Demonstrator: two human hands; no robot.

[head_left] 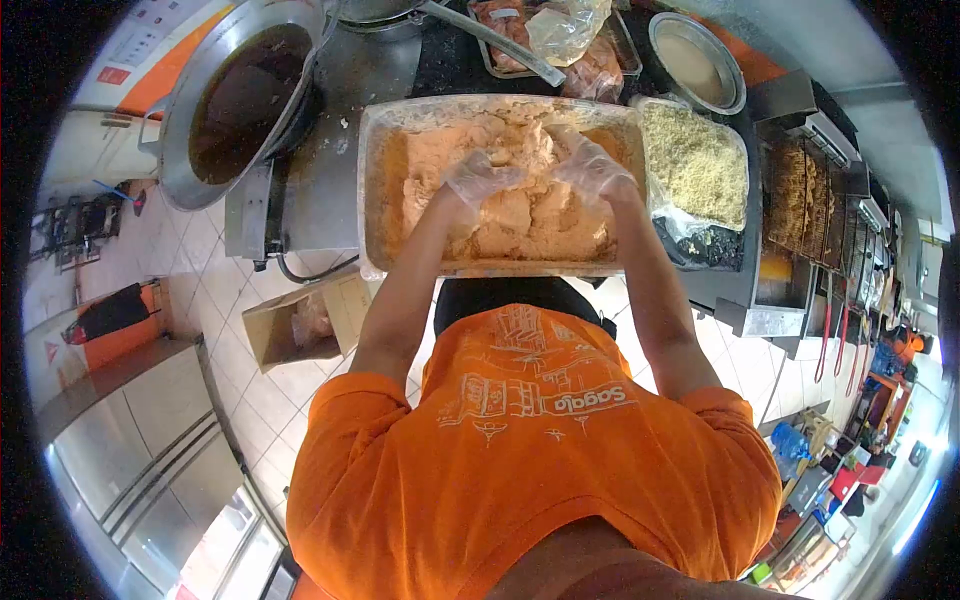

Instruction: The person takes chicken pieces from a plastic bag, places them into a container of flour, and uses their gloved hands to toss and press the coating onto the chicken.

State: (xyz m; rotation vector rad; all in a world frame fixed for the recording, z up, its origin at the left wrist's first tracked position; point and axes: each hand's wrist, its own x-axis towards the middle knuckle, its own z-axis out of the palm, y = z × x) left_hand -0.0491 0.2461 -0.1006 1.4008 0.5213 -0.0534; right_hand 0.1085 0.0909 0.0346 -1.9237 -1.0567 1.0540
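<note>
A large clear plastic tub [370, 200] in front of me holds orange-tinted flour [430, 150] with several coated pieces in it. Both my hands wear thin clear plastic gloves and are inside the tub. My left hand [482, 178] has its fingers curled inward, low over the flour; what lies in them is hidden. Opposite it, my right hand [592, 168] closes its fingers at the side of a flour-coated chicken piece [537, 150] that stands up between the two hands. Another coated piece [508, 212] lies just below, nearer to me.
A wide pan of dark oil [250, 105] stands at the left. Behind the tub are a tray of raw meat [500, 40] and a metal bowl of pale liquid [690, 62]. Right of it sits a crumbly yellowish heap [695, 160], beside a fryer with a basket [800, 200]. A cardboard box [300, 320] is on the floor.
</note>
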